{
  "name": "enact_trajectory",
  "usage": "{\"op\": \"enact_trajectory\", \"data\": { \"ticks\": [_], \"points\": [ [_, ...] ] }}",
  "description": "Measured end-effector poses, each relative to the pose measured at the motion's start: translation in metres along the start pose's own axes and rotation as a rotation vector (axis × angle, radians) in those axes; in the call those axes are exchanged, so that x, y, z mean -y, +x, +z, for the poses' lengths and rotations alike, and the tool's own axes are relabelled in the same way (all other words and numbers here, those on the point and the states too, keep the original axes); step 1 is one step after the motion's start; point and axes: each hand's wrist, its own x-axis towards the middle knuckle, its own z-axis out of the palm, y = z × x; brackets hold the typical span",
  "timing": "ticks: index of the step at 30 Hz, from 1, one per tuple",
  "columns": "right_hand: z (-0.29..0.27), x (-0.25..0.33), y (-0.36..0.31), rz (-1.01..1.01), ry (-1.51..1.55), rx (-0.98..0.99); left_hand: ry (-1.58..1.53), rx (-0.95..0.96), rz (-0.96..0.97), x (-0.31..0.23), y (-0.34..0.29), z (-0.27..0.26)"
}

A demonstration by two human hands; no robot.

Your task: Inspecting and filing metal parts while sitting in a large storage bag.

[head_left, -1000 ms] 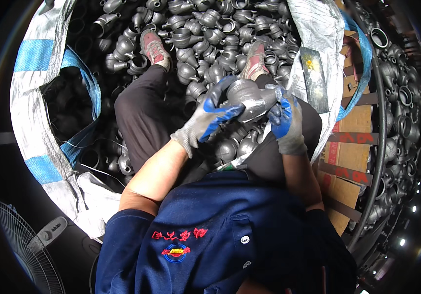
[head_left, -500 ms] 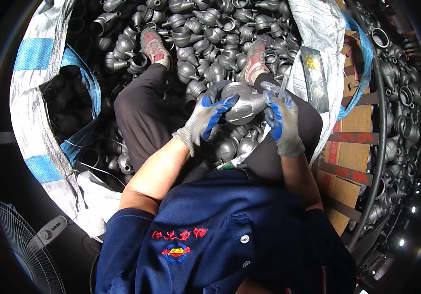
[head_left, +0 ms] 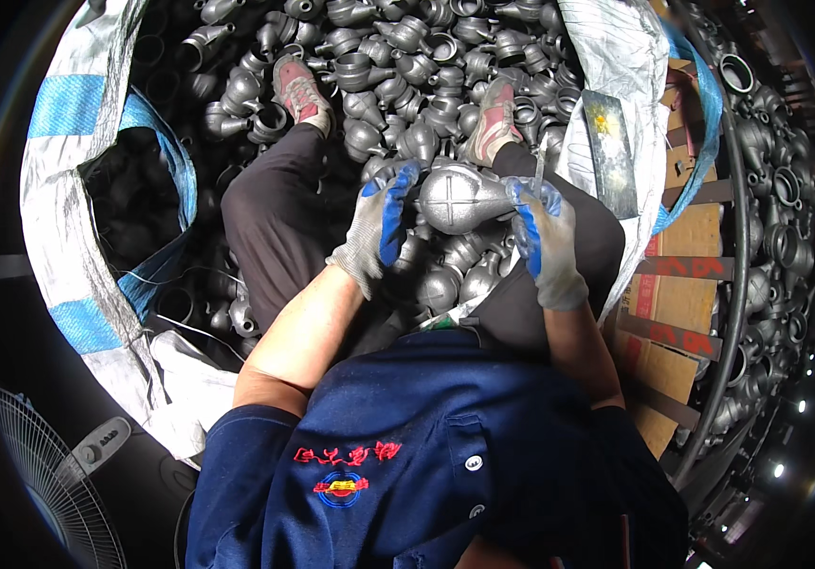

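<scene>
A grey cast metal fitting (head_left: pixel 465 200), round-bodied with a raised cross on its face and a tapering neck, hangs between my knees. My right hand (head_left: pixel 545 228), in a grey glove with blue palm, is closed around its neck end. A thin flat metal tool (head_left: pixel 541 159), possibly a file or scraper, sticks up from the same hand; its lower part is hidden. My left hand (head_left: pixel 384 218), gloved alike, stands beside the round end with fingers stretched upward, palm facing the fitting and not wrapped round it.
Loose grey castings (head_left: pixel 417 71) lie heaped around my shoes inside a large white woven sack (head_left: pixel 52 204) with blue straps. A dark flat plate (head_left: pixel 609 152) leans on its right side. Cardboard (head_left: pixel 677 313), a curved metal rail (head_left: pixel 737 284) and a fan (head_left: pixel 47 474) stand outside.
The fitting has turned in my right hand, so its cross-marked face now shows. My left hand has let go of the round body and moved slightly left.
</scene>
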Motion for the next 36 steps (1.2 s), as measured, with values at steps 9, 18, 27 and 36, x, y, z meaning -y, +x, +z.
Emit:
{"op": "enact_trajectory", "data": {
  "ticks": [9,18,27,36],
  "points": [
    [-0.004,0.001,-0.001,0.021,0.019,0.128,-0.293,-0.013,-0.101,0.005,0.003,0.0],
    [-0.003,-0.004,-0.003,0.009,0.105,0.084,-0.021,0.03,0.105,0.016,0.008,-0.008],
    [-0.015,0.005,0.0,0.04,0.165,0.177,-0.504,-0.049,0.034,-0.003,0.003,0.008],
    [-0.025,0.015,0.006,-0.065,0.117,0.09,0.012,0.292,0.133,-0.005,0.002,-0.002]
  ]
}}
